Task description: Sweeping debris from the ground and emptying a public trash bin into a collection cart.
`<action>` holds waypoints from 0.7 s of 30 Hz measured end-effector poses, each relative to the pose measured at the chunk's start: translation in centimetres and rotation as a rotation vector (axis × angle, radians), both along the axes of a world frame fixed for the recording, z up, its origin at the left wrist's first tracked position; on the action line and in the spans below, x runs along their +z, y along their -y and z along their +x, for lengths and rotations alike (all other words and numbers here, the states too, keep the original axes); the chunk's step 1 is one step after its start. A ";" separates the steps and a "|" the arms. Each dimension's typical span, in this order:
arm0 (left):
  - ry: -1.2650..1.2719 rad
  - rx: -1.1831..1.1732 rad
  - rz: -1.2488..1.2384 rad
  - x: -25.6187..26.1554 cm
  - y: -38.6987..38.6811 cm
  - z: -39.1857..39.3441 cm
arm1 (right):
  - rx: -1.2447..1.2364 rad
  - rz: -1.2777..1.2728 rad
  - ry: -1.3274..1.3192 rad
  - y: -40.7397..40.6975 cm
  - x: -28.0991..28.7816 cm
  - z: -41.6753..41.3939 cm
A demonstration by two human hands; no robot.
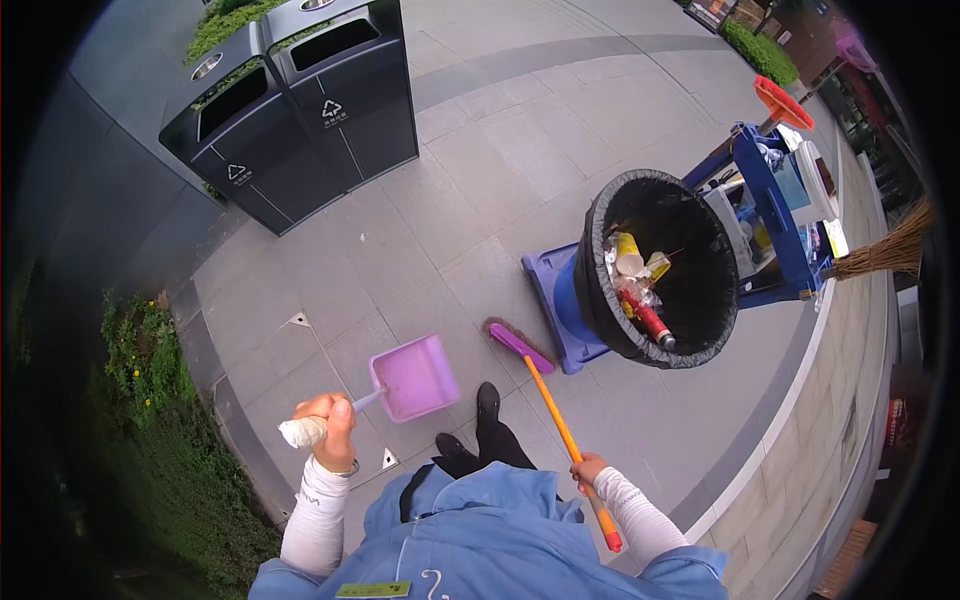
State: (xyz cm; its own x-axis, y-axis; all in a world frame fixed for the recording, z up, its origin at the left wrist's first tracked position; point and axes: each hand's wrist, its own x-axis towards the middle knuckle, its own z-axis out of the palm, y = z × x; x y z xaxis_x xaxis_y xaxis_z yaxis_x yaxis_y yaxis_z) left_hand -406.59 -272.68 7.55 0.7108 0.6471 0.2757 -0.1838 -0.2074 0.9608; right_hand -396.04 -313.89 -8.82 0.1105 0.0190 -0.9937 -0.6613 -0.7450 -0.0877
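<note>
My left hand [330, 431] grips the wrapped top of the handle of a long-handled purple dustpan [416, 377]. Its pan is below and ahead of my feet; only a few small specks show in it. The fingers of my right hand [590, 472] are closed round the orange handle of a broom [559, 416]. The broom's magenta head [521, 346], with dark bristles, is by the base of a blue bin [572, 304]. A black liner [699, 255] covers the bin's rim, and discarded cups, wrappers and a red cylindrical container [646, 315] lie inside.
A blue cleaning cart [772, 214] adjoins the bin, carrying bottles, a white bucket [814, 180], an orange-headed brush [784, 103] and a straw broom [881, 251]. Dark twin recycling bins [300, 120] stand at the upper left. Planting [161, 427] borders the left; a low stone wall [802, 450] curves along the right.
</note>
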 end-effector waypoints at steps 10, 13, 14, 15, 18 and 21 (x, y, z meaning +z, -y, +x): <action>-0.297 -0.057 -0.060 -3.8 -3.3 1.0 | -0.380 0.194 -0.003 -2.9 1.7 -6.0; -0.264 -0.058 -0.057 -3.5 -6.0 2.0 | -0.510 0.199 0.025 -6.5 2.3 -6.3; -0.237 -0.071 -0.066 -3.4 -6.9 2.4 | -0.564 0.191 0.039 -7.2 1.9 -7.5; -0.218 -0.088 -0.063 -3.2 -7.7 2.5 | -0.619 0.185 0.053 -7.7 1.5 -8.6; -0.164 -0.082 -0.154 -2.2 -9.8 1.7 | -0.664 0.170 0.090 -8.0 -0.2 -10.3; -0.091 -0.076 -0.207 -1.7 -11.2 1.8 | -0.537 0.099 0.105 -8.7 -0.1 -9.7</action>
State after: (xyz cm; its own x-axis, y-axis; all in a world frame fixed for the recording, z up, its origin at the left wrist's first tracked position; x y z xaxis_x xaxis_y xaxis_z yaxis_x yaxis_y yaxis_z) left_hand -404.75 -261.48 5.88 0.7758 0.6265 0.0750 -0.1019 0.0072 0.9948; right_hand -405.72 -305.23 -8.88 0.2287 0.0252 -0.9732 -0.9298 -0.2906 -0.2260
